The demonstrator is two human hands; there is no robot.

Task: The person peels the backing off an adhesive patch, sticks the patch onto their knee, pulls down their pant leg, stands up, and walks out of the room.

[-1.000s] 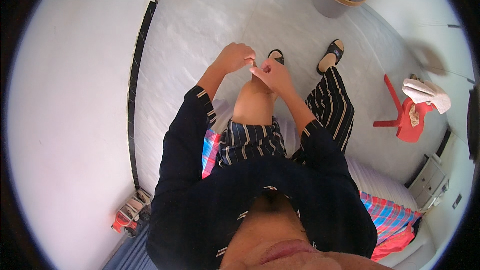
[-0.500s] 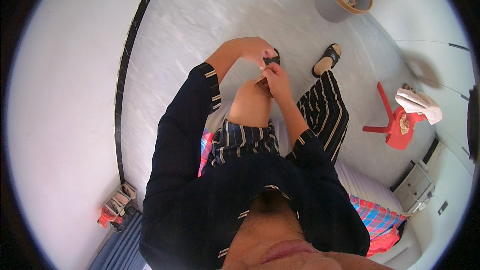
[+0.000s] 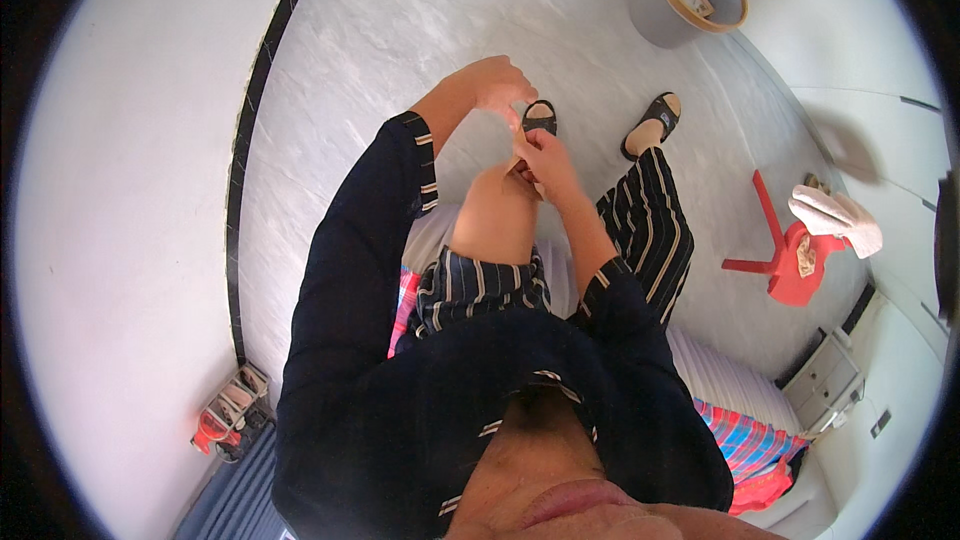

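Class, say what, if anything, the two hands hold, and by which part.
A thin tan strip, its exact kind unclear: the left hand seems to grip its far end; the right hand pinches it nearer the knee.

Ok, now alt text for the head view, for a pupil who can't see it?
A person's left hand and right hand work on a thin tan item at a bare knee. A red seat and grey bin are to the right.
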